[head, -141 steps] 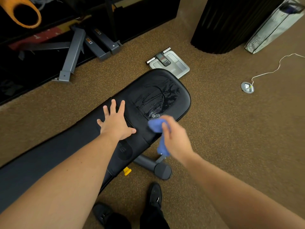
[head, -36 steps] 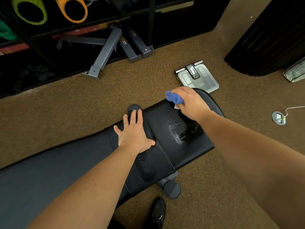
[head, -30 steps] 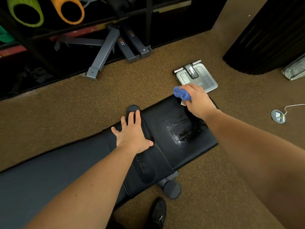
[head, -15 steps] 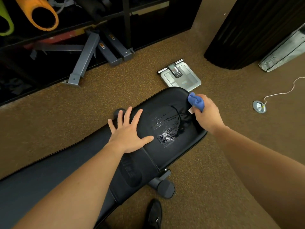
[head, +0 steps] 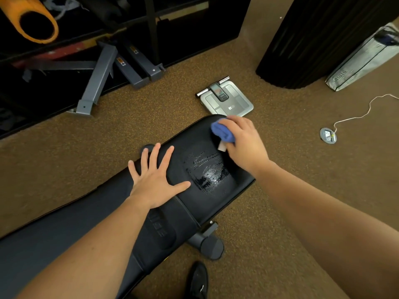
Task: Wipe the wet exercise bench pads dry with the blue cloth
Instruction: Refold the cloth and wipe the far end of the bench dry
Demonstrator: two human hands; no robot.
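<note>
The black exercise bench runs from lower left to centre, and its seat pad (head: 187, 143) ends near the middle of the view. A shiny wet patch (head: 208, 171) with streaks covers the pad's centre. My right hand (head: 244, 143) grips the bunched blue cloth (head: 222, 131) and holds it on the pad's far right corner, just beyond the wet patch. A small white tag hangs from the cloth. My left hand (head: 156, 175) rests flat with fingers spread on the pad's left part, beside the wet patch.
A grey bathroom scale (head: 226, 100) lies on the brown carpet just past the pad's end. Grey metal frame legs (head: 97, 80) jut out from a dark rack at top left. A black ribbed column (head: 313, 39), a floor socket (head: 328, 135) with white cord, and my black shoe (head: 197, 281) are nearby.
My right hand has carried the cloth from the pad's right edge back toward its far end. The left hand stays flat on the pad. The wet patch looks smaller than 4.7 s ago.
</note>
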